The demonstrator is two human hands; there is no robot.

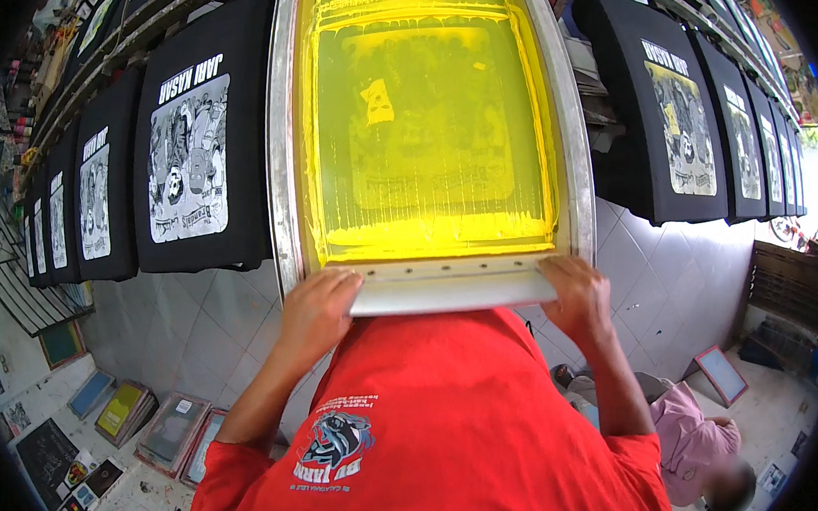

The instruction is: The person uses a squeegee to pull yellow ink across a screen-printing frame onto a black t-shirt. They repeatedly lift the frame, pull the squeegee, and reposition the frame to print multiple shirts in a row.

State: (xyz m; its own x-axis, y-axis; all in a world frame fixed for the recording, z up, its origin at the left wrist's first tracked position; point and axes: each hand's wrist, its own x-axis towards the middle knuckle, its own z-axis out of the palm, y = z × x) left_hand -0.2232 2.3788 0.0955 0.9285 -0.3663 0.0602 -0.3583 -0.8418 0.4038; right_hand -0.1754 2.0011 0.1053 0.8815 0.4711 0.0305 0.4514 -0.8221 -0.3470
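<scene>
Both hands grip a wide, pale squeegee (pixel 444 288), one at each end. My left hand (pixel 320 304) is closed round its left end and my right hand (pixel 575 292) round its right end. The squeegee lies across the near end of a silk screen (pixel 415 162), just in front of my red shirt. A grey metal frame (pixel 283 145) borders the screen. Yellow ink (pixel 448 234) forms a thick band in front of the squeegee, with more along the sides and far end. A printed picture area shows faintly through the yellow-coated mesh. The squeegee hides the frame's near edge.
Black T-shirts (pixel 187 139) with white-and-grey prints lie on boards in a row to the left. Another row of black shirts (pixel 685 113) runs along the right; the nearest has some yellow. Several framed screens (pixel 123 411) lean at lower left. A person in pink (pixel 693 432) is at lower right.
</scene>
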